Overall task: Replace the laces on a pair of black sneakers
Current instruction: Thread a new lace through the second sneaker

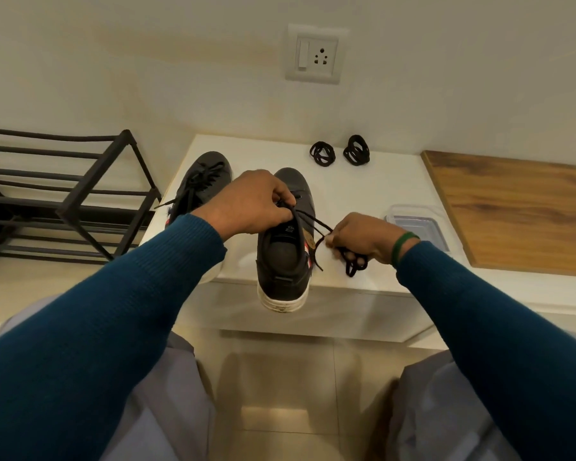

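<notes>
Sneakers first: beyond the black metal rack [80, 194] on your left, the laced sneaker [207, 181] lies on the white table [363, 188]. Your left hand [250, 207] grips the lace at the eyelets of the near sneaker [283, 261], whose heel juts past the table's front edge. That lace [313, 224] runs to your right hand [363, 237], which pinches it, loops bunched beneath. At the back lie a coiled lace [322, 154] and a second coil [357, 150]. A plastic box [419, 221] sits just behind your right wrist, with a wooden board [519, 207] beyond.

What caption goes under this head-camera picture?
A person's left hand and right hand hold the lace of a black sneaker on a white table.
</notes>
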A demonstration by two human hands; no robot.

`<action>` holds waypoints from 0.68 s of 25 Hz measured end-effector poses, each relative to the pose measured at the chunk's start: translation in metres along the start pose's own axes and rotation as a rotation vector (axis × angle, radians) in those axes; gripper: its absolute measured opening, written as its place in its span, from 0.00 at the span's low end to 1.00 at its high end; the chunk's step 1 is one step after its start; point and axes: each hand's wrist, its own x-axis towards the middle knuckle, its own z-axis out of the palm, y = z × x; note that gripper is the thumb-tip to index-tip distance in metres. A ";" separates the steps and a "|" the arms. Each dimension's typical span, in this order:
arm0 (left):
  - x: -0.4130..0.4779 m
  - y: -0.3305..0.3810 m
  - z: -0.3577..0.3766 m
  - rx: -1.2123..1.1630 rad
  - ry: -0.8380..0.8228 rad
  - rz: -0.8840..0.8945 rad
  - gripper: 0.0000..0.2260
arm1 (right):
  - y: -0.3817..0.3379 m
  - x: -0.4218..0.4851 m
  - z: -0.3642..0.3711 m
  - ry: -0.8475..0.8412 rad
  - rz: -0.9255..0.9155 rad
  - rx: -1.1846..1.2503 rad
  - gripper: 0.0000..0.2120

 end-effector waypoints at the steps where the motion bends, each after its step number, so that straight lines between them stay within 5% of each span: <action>1: 0.001 0.000 0.000 -0.003 -0.002 -0.004 0.10 | 0.002 0.004 -0.003 0.071 0.001 -0.092 0.13; 7: 0.003 -0.003 -0.001 -0.016 -0.021 -0.020 0.10 | 0.001 0.013 -0.013 0.341 -0.117 -0.098 0.13; 13: 0.000 -0.003 -0.001 -0.025 -0.030 -0.015 0.10 | 0.003 0.005 -0.005 0.116 -0.111 -0.023 0.12; 17: 0.000 -0.003 -0.001 -0.016 -0.031 -0.011 0.10 | 0.007 0.013 0.009 0.272 -0.294 -0.287 0.12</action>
